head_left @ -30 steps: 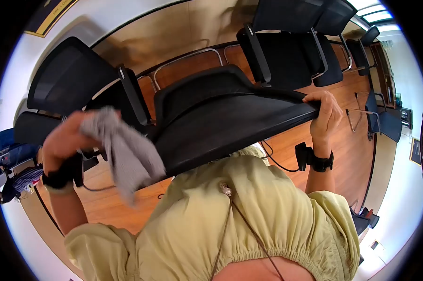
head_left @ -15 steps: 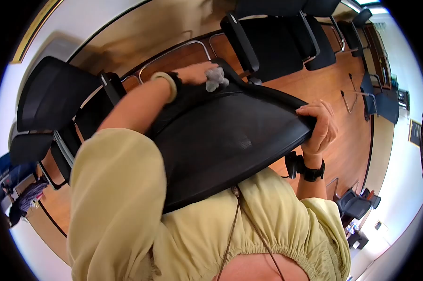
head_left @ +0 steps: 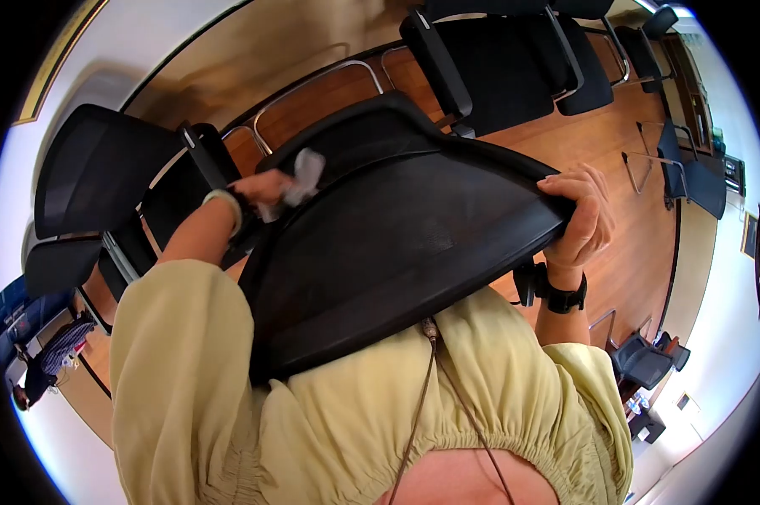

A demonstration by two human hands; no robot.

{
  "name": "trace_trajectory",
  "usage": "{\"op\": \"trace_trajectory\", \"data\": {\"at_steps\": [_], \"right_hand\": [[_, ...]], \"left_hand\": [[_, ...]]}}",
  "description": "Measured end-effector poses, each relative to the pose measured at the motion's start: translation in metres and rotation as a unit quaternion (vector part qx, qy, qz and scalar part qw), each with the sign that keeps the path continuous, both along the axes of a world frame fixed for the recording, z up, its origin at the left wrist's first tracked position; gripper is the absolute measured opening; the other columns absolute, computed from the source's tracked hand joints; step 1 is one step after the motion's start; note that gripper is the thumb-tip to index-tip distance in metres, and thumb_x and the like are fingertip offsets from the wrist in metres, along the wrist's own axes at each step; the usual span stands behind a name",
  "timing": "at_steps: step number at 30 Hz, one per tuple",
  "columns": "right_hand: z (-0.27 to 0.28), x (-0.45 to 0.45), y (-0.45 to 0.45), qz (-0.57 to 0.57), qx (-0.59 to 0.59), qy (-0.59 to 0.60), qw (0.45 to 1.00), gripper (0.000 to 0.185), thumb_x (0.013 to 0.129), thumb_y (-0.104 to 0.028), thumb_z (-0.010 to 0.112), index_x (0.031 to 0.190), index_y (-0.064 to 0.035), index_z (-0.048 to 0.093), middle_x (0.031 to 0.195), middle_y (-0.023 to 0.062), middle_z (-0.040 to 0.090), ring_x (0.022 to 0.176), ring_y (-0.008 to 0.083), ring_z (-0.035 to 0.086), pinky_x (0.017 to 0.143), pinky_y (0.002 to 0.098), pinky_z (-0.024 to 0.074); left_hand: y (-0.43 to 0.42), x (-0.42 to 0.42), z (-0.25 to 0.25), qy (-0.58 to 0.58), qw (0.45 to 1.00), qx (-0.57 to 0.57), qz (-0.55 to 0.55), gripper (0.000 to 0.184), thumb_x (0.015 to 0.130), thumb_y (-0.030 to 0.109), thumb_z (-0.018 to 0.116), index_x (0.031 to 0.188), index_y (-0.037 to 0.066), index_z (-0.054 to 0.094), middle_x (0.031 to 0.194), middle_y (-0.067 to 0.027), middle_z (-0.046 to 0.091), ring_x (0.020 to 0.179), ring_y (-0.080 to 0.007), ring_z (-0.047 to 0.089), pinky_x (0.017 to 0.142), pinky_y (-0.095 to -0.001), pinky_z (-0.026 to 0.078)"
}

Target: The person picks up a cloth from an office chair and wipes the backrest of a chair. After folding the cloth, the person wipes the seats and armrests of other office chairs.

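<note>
A broad black chair back with a raised rim spans the middle of the view, its near edge close against my chest. My left hand, blurred by motion, holds a crumpled light-grey cloth by the chair back's left rim. Fingers of my right hand curl around the right edge of the chair back. A faint, dull mark shows on the black surface. The rest of this chair is hidden beneath.
Black chairs with metal frames stand along the wall: one at the left, another at the top. More chairs sit at the right on the wooden floor. Another person in dark clothes is at the far left.
My left hand has moved left and toward me with the cloth, from the far rim to the left rim. My right hand keeps its grip on the edge.
</note>
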State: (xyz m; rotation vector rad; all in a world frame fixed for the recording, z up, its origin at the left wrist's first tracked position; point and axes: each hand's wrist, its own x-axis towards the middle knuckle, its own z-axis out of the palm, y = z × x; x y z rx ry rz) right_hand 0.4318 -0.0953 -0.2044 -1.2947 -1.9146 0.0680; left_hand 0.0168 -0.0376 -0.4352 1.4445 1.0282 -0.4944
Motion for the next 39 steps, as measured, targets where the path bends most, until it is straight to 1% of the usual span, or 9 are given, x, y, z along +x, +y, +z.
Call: {"op": "trace_trajectory", "data": {"at_steps": [1, 4, 7, 8, 13, 19, 22, 29, 39], "right_hand": [[0.000, 0.000, 0.000, 0.001, 0.002, 0.002, 1.000, 0.049, 0.098, -0.027, 0.030, 0.070, 0.0004, 0.060, 0.069, 0.0131, 0.065, 0.068, 0.0257, 0.061, 0.079, 0.0407, 0.0468], [-0.001, 0.000, 0.001, 0.000, 0.009, 0.002, 1.000, 0.049, 0.098, -0.026, 0.030, 0.070, 0.0000, 0.060, 0.069, 0.0129, 0.065, 0.067, 0.0258, 0.061, 0.079, 0.0411, 0.0472], [-0.002, 0.000, 0.002, 0.004, 0.024, 0.000, 1.000, 0.043, 0.095, -0.022, 0.033, 0.070, -0.0004, 0.060, 0.068, 0.0127, 0.063, 0.066, 0.0263, 0.060, 0.076, 0.0398, 0.0476], [-0.005, 0.000, 0.004, 0.005, 0.038, 0.006, 0.999, 0.037, 0.091, -0.020, 0.037, 0.070, -0.0007, 0.060, 0.068, 0.0125, 0.063, 0.065, 0.0268, 0.059, 0.074, 0.0387, 0.0476], [-0.006, -0.003, 0.004, 0.011, 0.060, 0.019, 0.998, 0.031, 0.089, -0.016, 0.041, 0.069, -0.0011, 0.059, 0.067, 0.0117, 0.062, 0.062, 0.0266, 0.058, 0.071, 0.0372, 0.0473], [-0.005, -0.004, 0.002, 0.007, 0.058, 0.018, 0.998, 0.034, 0.091, -0.016, 0.039, 0.067, -0.0010, 0.059, 0.067, 0.0112, 0.062, 0.062, 0.0256, 0.058, 0.070, 0.0359, 0.0464], [-0.008, 0.000, 0.001, 0.007, 0.059, 0.031, 0.998, 0.035, 0.092, -0.016, 0.038, 0.067, -0.0008, 0.059, 0.066, 0.0113, 0.061, 0.061, 0.0254, 0.058, 0.070, 0.0356, 0.0462], [-0.009, 0.000, 0.001, 0.006, 0.081, 0.025, 0.996, 0.035, 0.091, -0.016, 0.039, 0.068, -0.0003, 0.060, 0.065, 0.0114, 0.061, 0.063, 0.0255, 0.058, 0.069, 0.0357, 0.0469], [-0.010, -0.001, 0.000, -0.004, 0.100, 0.014, 0.995, 0.032, 0.089, -0.015, 0.040, 0.066, -0.0011, 0.058, 0.064, 0.0118, 0.061, 0.062, 0.0252, 0.058, 0.067, 0.0356, 0.0473]], "left_hand": [[-0.014, -0.020, 0.009, 0.057, 0.994, 0.041, -0.081, 0.056, 0.075, -0.006, 0.047, 0.124, 0.015, 0.064, 0.107, -0.0069, 0.067, 0.094, -0.0175, 0.060, 0.088, -0.0299, 0.047], [-0.054, -0.068, -0.003, -0.025, 0.994, -0.026, 0.103, 0.042, 0.080, -0.004, 0.053, 0.119, 0.006, 0.065, 0.110, -0.0086, 0.067, 0.105, -0.0197, 0.058, 0.094, -0.0300, 0.044], [-0.046, -0.074, -0.013, 0.010, 0.995, -0.020, 0.097, 0.039, 0.080, 0.000, 0.055, 0.117, 0.006, 0.066, 0.113, -0.0090, 0.066, 0.107, -0.0227, 0.059, 0.095, -0.0312, 0.044], [-0.037, -0.070, -0.013, -0.071, 0.974, -0.059, 0.208, 0.041, 0.075, 0.008, 0.060, 0.116, 0.007, 0.066, 0.101, -0.0085, 0.066, 0.091, -0.0178, 0.061, 0.083, -0.0309, 0.048], [0.015, 0.037, 0.088, -0.256, 0.891, -0.113, 0.358, 0.037, 0.093, 0.024, 0.058, 0.123, 0.003, 0.059, 0.110, -0.0049, 0.064, 0.098, -0.0165, 0.060, 0.090, -0.0290, 0.046], [0.004, 0.148, 0.082, -0.204, 0.930, 0.181, -0.246, 0.058, 0.078, 0.000, 0.051, 0.135, -0.002, 0.043, 0.138, -0.0197, 0.046, 0.132, -0.0293, 0.039, 0.111, -0.0356, 0.029], [0.011, 0.174, 0.092, -0.254, 0.957, 0.052, -0.132, 0.074, 0.071, -0.008, 0.051, 0.142, 0.000, 0.032, 0.148, -0.0214, 0.032, 0.139, -0.0318, 0.029, 0.113, -0.0358, 0.024], [-0.010, 0.175, 0.102, -0.438, 0.865, 0.217, -0.109, 0.089, 0.066, -0.020, 0.048, 0.148, 0.011, 0.030, 0.154, -0.0155, 0.025, 0.144, -0.0314, 0.019, 0.117, -0.0374, 0.020], [0.003, 0.185, -0.001, -0.115, 0.978, 0.101, -0.143, 0.087, 0.073, -0.015, 0.050, 0.151, 0.009, 0.018, 0.152, -0.0202, 0.025, 0.138, -0.0338, 0.031, 0.113, -0.0396, 0.030]]}}
